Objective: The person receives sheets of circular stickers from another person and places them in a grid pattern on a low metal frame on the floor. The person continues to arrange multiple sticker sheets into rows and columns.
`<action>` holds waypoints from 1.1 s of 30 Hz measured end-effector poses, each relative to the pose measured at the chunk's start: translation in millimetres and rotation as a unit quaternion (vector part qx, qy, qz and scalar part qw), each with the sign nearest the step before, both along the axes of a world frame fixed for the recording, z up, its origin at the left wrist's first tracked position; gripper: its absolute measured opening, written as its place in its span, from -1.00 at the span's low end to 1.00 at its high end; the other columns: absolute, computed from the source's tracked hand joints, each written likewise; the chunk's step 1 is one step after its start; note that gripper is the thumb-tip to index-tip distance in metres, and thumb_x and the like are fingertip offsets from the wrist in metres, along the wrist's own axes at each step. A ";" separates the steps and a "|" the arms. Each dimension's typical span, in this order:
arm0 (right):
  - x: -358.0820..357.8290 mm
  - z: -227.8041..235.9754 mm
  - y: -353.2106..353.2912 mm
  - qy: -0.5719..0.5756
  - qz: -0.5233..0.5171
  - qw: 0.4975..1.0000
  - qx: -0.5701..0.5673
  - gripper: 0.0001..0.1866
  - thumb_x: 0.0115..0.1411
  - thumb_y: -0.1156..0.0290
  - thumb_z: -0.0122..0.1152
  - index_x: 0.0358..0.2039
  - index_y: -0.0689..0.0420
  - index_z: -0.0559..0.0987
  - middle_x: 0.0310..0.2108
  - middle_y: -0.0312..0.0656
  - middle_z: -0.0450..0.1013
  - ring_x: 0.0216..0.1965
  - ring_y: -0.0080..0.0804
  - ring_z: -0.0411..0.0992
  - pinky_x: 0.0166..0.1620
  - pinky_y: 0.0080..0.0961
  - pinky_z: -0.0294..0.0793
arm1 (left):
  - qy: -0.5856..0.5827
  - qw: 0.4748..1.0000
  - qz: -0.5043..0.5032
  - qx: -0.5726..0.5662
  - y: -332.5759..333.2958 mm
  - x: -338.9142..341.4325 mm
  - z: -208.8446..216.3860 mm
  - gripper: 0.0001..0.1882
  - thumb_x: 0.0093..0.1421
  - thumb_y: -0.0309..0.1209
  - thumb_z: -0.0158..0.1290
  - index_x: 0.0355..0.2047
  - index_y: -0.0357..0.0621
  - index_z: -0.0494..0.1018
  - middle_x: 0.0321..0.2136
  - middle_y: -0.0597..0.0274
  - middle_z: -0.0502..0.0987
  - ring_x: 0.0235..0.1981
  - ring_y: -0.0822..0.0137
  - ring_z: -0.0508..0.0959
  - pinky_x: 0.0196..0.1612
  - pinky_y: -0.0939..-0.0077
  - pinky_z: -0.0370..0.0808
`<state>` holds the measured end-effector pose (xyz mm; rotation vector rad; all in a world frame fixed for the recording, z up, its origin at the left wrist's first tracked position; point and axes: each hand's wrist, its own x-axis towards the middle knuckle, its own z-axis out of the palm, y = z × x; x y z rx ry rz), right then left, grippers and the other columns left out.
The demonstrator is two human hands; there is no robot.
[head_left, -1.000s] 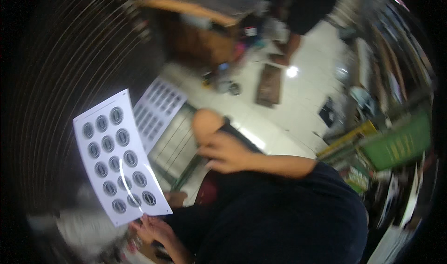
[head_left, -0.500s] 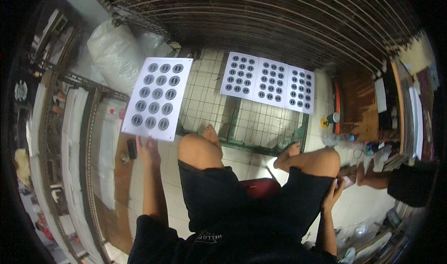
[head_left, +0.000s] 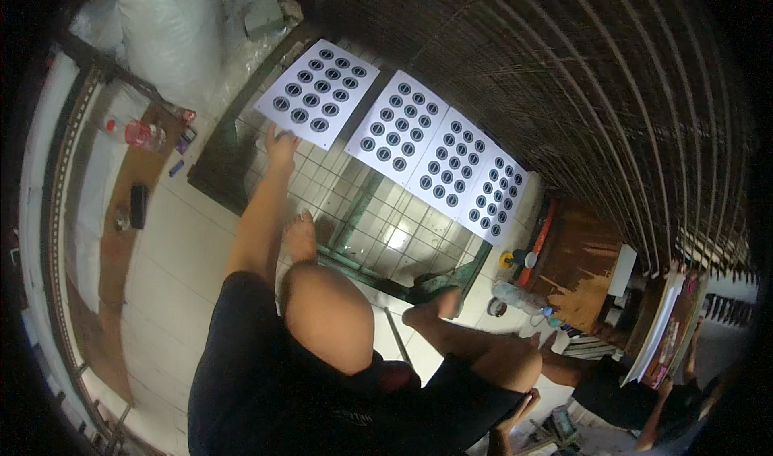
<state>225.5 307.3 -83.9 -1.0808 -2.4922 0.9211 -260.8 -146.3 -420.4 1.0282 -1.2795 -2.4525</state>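
My left hand [head_left: 282, 144] grips the near edge of a white printed sheet [head_left: 320, 88] with rows of round black designs. The sheet sits over the left part of a green-framed wire grid rack [head_left: 354, 206]; whether it fully rests on the wires I cannot tell. To its right, three like sheets lie side by side on the rack: a left one [head_left: 394, 126], a middle one [head_left: 453, 163] and a right one [head_left: 494, 195]. A narrow gap parts the gripped sheet from them. By my right knee, my right hand [head_left: 523, 410] rests against my leg, fingers stretched and partly hidden.
Stacked wire racks [head_left: 555, 78] rise beyond the sheets. A large wrapped bundle [head_left: 173, 45] stands at the far left, near a clear bottle [head_left: 145, 134]. At the right are a plastic bottle [head_left: 519, 297], a wooden board [head_left: 580, 271] and another person [head_left: 616, 396].
My left hand has carried its sheet forward over the rack's left part, beside the three others. My view has turned and shifted left. My right hand stays by my right leg.
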 end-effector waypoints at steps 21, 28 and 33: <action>-13.1 -6.4 29.5 -0.125 0.083 0.984 0.095 -0.50 0.27 0.06 -0.26 0.07 0.14 0.15 -0.05 0.02 0.11 0.02 -0.12 0.12 0.11 -0.20 0.04 | -0.048 0.996 -0.035 -0.058 42.4 -49.8 -75.9 -0.42 0.02 -0.74 -0.06 0.08 -0.18 0.13 -0.34 0.12 0.37 -0.32 0.28 0.49 -0.25 0.39 0.57; -15.0 -5.4 32.7 -0.128 0.096 0.982 0.099 -0.50 0.26 0.06 -0.24 0.10 0.11 0.14 -0.03 0.03 0.10 0.03 -0.10 0.11 0.12 -0.18 0.04 | -0.047 0.995 -0.052 -0.076 41.8 -47.5 -79.8 -0.41 0.00 -0.75 -0.04 0.07 -0.23 0.13 -0.35 0.08 0.40 -0.35 0.25 0.50 -0.29 0.42 0.57; -14.7 -3.7 32.6 -0.131 0.097 0.981 0.102 -0.49 0.25 0.06 -0.22 0.12 0.08 0.14 -0.02 0.04 0.10 0.04 -0.08 0.11 0.13 -0.16 0.03 | -0.051 0.993 -0.063 -0.085 43.8 -46.6 -83.1 -0.41 -0.01 -0.73 -0.01 0.07 -0.24 0.13 -0.36 0.09 0.40 -0.36 0.25 0.50 -0.32 0.43 0.56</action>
